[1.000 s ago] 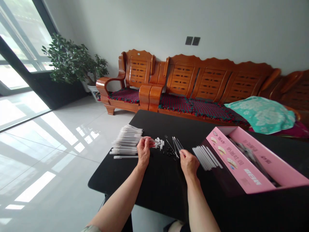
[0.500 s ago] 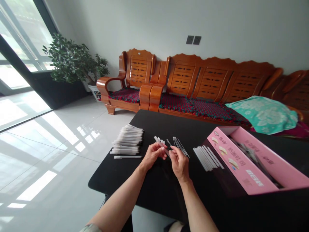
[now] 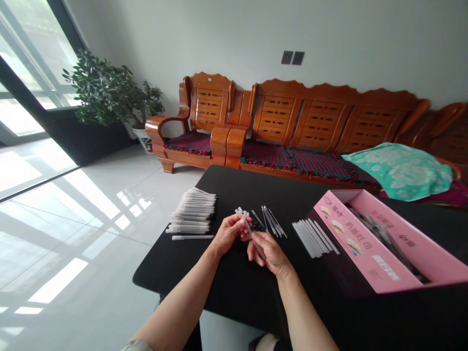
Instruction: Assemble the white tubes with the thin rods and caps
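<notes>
A whitish pen (image 3: 247, 226) slants between my two hands just above the black table. My left hand (image 3: 227, 234) pinches its upper end, and my right hand (image 3: 270, 251) is closed round its lower part. Just beyond the fingers lie several white caps (image 3: 240, 211) and small black pieces (image 3: 258, 226), partly hidden by the hands. Thin pen refills (image 3: 273, 223) are spread behind my right hand. Further right, white pen barrels (image 3: 315, 239) lie side by side. A pile of pens (image 3: 193, 209) is on the left, with a single pen (image 3: 192, 238) in front of it.
A long pink box (image 3: 358, 243) with dark contents stands on the right of the black table (image 3: 234, 292). Behind the table is a wooden sofa (image 3: 278, 117) with a turquoise cloth (image 3: 402, 170) on it. A potted plant (image 3: 109, 92) stands near the glass door.
My right hand has turned and moved slightly down, gripping the pen lower along its length. The small black pieces and caps behind the hands are more exposed. My left hand stays nearly in place.
</notes>
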`<state>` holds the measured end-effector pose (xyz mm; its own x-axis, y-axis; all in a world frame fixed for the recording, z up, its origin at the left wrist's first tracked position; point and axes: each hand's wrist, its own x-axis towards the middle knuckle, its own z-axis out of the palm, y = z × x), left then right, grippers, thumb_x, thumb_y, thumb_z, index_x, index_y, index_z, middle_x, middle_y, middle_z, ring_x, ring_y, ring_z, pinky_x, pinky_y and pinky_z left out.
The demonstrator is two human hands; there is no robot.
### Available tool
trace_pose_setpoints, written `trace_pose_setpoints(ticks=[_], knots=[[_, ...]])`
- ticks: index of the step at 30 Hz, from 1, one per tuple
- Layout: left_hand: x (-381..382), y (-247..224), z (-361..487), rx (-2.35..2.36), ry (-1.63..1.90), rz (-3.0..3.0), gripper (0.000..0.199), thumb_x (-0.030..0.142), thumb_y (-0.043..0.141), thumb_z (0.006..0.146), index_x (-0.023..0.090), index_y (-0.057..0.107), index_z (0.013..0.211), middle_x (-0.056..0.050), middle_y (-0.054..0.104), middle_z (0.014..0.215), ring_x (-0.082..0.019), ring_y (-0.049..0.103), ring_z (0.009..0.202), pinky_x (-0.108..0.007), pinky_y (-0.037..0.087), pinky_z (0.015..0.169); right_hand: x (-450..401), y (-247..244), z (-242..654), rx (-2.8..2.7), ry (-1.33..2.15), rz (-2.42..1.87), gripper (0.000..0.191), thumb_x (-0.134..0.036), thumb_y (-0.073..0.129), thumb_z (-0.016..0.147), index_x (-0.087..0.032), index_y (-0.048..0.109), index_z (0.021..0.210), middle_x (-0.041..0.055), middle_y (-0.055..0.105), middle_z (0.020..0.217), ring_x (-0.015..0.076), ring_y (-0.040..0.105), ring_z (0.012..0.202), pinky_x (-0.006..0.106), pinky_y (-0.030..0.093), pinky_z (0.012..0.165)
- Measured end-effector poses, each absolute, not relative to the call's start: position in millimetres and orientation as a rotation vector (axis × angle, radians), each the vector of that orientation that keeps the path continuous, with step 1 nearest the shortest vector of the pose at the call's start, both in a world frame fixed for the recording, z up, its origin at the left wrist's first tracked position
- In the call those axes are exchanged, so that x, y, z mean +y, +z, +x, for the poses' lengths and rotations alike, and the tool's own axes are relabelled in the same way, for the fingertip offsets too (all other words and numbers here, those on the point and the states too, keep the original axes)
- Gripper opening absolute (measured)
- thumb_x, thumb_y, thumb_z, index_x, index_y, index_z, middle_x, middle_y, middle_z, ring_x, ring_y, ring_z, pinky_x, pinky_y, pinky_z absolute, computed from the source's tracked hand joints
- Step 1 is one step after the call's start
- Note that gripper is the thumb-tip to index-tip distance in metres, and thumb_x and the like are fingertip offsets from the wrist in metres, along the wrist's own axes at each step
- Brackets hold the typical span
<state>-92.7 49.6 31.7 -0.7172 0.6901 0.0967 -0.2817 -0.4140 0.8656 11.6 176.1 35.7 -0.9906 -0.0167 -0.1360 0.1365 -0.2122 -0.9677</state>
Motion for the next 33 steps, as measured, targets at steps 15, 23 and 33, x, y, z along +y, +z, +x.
trace_pose_setpoints(ticks=[15, 23, 33], knots=[[51, 27, -97, 1.235, 2.276, 0.533, 0.031, 0.041, 0.071, 0.079, 0.010, 0.072, 0.083, -0.006, 0.066, 0.072, -0.007, 0.052, 0.053, -0.019, 0.041, 0.050, 168, 40, 8, 2.620, -2.096, 0.165, 0.045, -0.053, 0.040, 0.093, -0.016, 0.064, 0.087, -0.0029, 0.049, 0.053, 0.0082, 0.038, 0.046, 0.020, 0.028, 0.044], [51, 24, -102, 1.242, 2.291, 0.493, 0.033, 0.042, 0.074, 0.076, 0.010, 0.072, 0.082, -0.006, 0.066, 0.072, -0.007, 0.051, 0.053, -0.018, 0.040, 0.048, 177, 30, 10, 2.298, -2.268, 0.187, 0.042, -0.053, 0.046, 0.091, -0.016, 0.064, 0.088, -0.0083, 0.035, 0.045, 0.0060, 0.025, 0.037, 0.019, 0.024, 0.038], [50, 20, -102, 1.569, 2.278, 0.588, 0.037, 0.044, 0.067, 0.080, 0.011, 0.074, 0.094, -0.003, 0.062, 0.068, -0.009, 0.054, 0.058, -0.019, 0.044, 0.051, 205, 16, 10, 3.726, -1.071, 0.651, 0.040, -0.036, 0.040, 0.095, -0.014, 0.070, 0.110, 0.0123, 0.071, 0.096, 0.0209, 0.065, 0.088, 0.028, 0.046, 0.080]])
